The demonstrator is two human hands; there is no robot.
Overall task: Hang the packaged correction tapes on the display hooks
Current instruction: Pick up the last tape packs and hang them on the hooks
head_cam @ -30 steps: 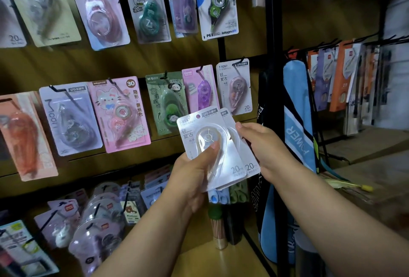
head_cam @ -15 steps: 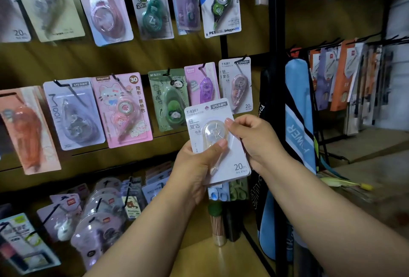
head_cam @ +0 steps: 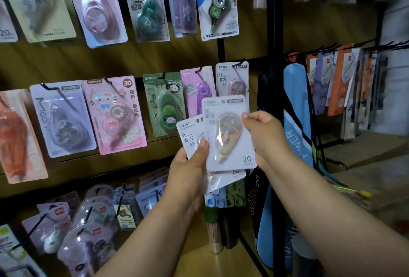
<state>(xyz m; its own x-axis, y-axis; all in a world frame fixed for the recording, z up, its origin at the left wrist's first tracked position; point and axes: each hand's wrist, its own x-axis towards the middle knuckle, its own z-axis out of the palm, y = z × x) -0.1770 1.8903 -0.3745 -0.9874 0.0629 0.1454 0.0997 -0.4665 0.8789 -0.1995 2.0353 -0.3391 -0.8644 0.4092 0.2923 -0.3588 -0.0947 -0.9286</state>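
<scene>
Covering the whole wall ahead, a slatted display board (head_cam: 66,60) is hung with rows of carded correction tapes on black hooks. Toward its right end, a matching white T-9267 pack (head_cam: 232,77) is seen already hanging on a hook (head_cam: 240,62) in the middle row. Just below and in front of that pack, a front pack (head_cam: 228,135) is pinched by its right edge in the right hand (head_cam: 265,135), its long axis held upright and its hang hole at the top. The hook therefore lies above and slightly right of this card, nearer to the right hand than to the left. A lower pack (head_cam: 190,135), tilted and partly overlapped by the front one, is gripped in the left hand (head_cam: 188,172), thumb pressed on its face. A further card edge is glimpsed beneath, but their number cannot be told.
</scene>
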